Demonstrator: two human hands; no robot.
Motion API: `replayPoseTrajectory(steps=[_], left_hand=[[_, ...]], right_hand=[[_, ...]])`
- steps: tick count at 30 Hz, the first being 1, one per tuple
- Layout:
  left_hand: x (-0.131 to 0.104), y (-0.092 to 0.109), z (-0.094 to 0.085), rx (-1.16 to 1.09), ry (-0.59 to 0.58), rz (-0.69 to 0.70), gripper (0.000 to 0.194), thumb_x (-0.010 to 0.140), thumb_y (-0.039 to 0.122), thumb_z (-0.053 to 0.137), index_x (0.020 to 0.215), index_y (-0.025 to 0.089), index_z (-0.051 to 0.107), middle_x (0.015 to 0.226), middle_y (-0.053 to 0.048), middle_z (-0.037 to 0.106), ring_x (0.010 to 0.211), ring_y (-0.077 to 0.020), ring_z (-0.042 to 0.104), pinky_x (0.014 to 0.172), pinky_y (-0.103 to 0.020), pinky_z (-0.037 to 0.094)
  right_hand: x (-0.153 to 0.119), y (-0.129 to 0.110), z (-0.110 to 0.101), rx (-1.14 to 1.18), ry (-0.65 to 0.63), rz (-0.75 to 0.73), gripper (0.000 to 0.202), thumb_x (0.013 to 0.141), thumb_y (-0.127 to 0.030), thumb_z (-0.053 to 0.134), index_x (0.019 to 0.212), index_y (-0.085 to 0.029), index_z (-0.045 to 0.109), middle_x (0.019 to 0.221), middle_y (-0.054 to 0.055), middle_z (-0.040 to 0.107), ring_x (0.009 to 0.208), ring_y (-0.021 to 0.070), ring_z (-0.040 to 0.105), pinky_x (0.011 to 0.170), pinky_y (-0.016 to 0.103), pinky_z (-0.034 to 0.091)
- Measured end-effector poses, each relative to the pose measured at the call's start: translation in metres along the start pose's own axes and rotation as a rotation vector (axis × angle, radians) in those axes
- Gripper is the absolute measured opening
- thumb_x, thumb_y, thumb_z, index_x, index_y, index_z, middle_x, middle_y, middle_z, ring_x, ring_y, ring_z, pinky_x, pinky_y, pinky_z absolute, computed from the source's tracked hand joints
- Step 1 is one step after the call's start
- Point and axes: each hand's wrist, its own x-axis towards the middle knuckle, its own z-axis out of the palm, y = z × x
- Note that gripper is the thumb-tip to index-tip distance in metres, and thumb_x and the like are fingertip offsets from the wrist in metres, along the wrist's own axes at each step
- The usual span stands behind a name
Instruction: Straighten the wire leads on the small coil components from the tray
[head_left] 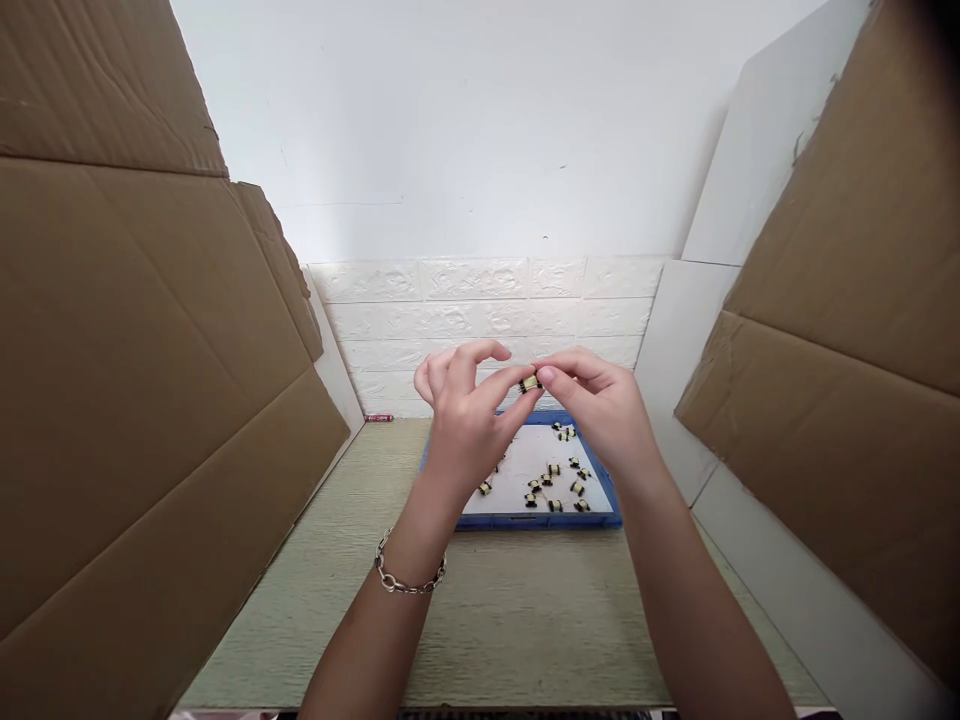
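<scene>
A small transformer coil (531,382), with yellow wrapping and black ends, is held up above a blue tray (510,522). My left hand (472,410) pinches its left end between thumb and index finger, while the other fingers are curled or raised. The thumb and fingers of my right hand (600,400) close on its right end, partly hiding it. Below, several similar coils (554,469) lie scattered on the tray's white bottom, some with thin wires showing. My left hand and forearm cover part of the tray's left side.
A pale green wood-grain table (525,620) carries the tray. Cardboard sheets stand on the left (150,380) and right (840,300). A white brick-pattern wall (480,290) rises behind. At the back left lies a small pink-red tube (379,418).
</scene>
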Motion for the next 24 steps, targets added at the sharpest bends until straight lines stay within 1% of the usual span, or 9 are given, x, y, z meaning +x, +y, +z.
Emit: replayPoseTrajectory(steps=[6, 11, 14, 16, 18, 20, 22, 24], left_hand=[[-0.003, -0.006, 0.003, -0.040, -0.168, 0.048, 0.012, 0.077, 0.033, 0.061, 0.085, 0.028, 0.067, 0.103, -0.007, 0.055, 0.096, -0.0237, 0.043, 0.084, -0.041, 0.027], [-0.004, -0.005, 0.003, -0.067, -0.247, 0.062, 0.010, 0.076, 0.032, 0.061, 0.084, 0.030, 0.067, 0.108, -0.007, 0.053, 0.100, -0.0245, 0.041, 0.087, -0.042, 0.026], [-0.003, -0.004, 0.002, -0.083, -0.295, 0.054, 0.009, 0.075, 0.031, 0.062, 0.083, 0.030, 0.068, 0.111, -0.006, 0.053, 0.102, -0.0248, 0.041, 0.089, -0.044, 0.024], [-0.002, -0.005, 0.001, -0.088, -0.277, 0.007, 0.010, 0.074, 0.031, 0.064, 0.083, 0.031, 0.068, 0.111, -0.006, 0.053, 0.103, -0.0253, 0.041, 0.091, -0.046, 0.022], [0.000, -0.006, -0.001, -0.137, -0.217, -0.112, 0.010, 0.072, 0.031, 0.066, 0.081, 0.030, 0.069, 0.110, -0.005, 0.054, 0.104, -0.0249, 0.041, 0.092, -0.045, 0.023], [0.002, -0.009, -0.002, -0.301, -0.151, -0.292, 0.012, 0.069, 0.032, 0.069, 0.080, 0.028, 0.070, 0.108, -0.004, 0.054, 0.105, -0.0233, 0.041, 0.092, -0.041, 0.027], [0.005, -0.013, -0.003, -0.602, -0.115, -0.519, 0.015, 0.066, 0.032, 0.071, 0.080, 0.027, 0.070, 0.109, -0.003, 0.052, 0.107, -0.0209, 0.043, 0.091, -0.036, 0.031], [0.008, -0.016, -0.005, -0.983, -0.114, -0.784, 0.018, 0.064, 0.033, 0.072, 0.080, 0.025, 0.069, 0.110, -0.002, 0.053, 0.105, -0.0178, 0.046, 0.086, -0.031, 0.036]], right_hand=[[0.003, 0.003, 0.000, 0.024, 0.038, 0.062, 0.012, 0.074, -0.028, 0.062, 0.065, -0.019, 0.064, 0.069, -0.003, 0.058, 0.069, 0.0095, 0.053, 0.062, 0.022, 0.041], [0.007, 0.009, -0.002, 0.014, 0.090, 0.135, 0.015, 0.071, -0.031, 0.063, 0.064, -0.018, 0.063, 0.061, -0.003, 0.055, 0.063, 0.0094, 0.048, 0.060, 0.024, 0.039], [0.009, 0.012, -0.003, 0.047, 0.155, 0.124, 0.018, 0.073, -0.035, 0.061, 0.070, -0.018, 0.064, 0.065, -0.002, 0.057, 0.063, 0.0095, 0.048, 0.062, 0.024, 0.040], [0.009, 0.012, -0.003, 0.031, 0.213, 0.082, 0.021, 0.075, -0.040, 0.058, 0.079, -0.020, 0.065, 0.075, -0.001, 0.060, 0.066, 0.0100, 0.050, 0.065, 0.025, 0.041], [0.009, 0.012, -0.003, -0.012, 0.210, 0.040, 0.025, 0.077, -0.043, 0.056, 0.088, -0.022, 0.065, 0.086, 0.000, 0.062, 0.072, 0.0110, 0.053, 0.068, 0.026, 0.042], [0.008, 0.010, -0.003, -0.049, 0.146, 0.010, 0.026, 0.078, -0.043, 0.056, 0.093, -0.023, 0.064, 0.092, 0.001, 0.063, 0.079, 0.0122, 0.054, 0.071, 0.027, 0.043], [0.006, 0.010, -0.001, -0.088, 0.081, -0.028, 0.026, 0.078, -0.041, 0.057, 0.096, -0.023, 0.062, 0.094, 0.002, 0.062, 0.082, 0.0131, 0.055, 0.072, 0.027, 0.043], [0.004, 0.011, 0.002, -0.134, 0.044, -0.088, 0.025, 0.078, -0.038, 0.057, 0.097, -0.023, 0.062, 0.095, 0.003, 0.061, 0.083, 0.0138, 0.054, 0.072, 0.028, 0.043]])
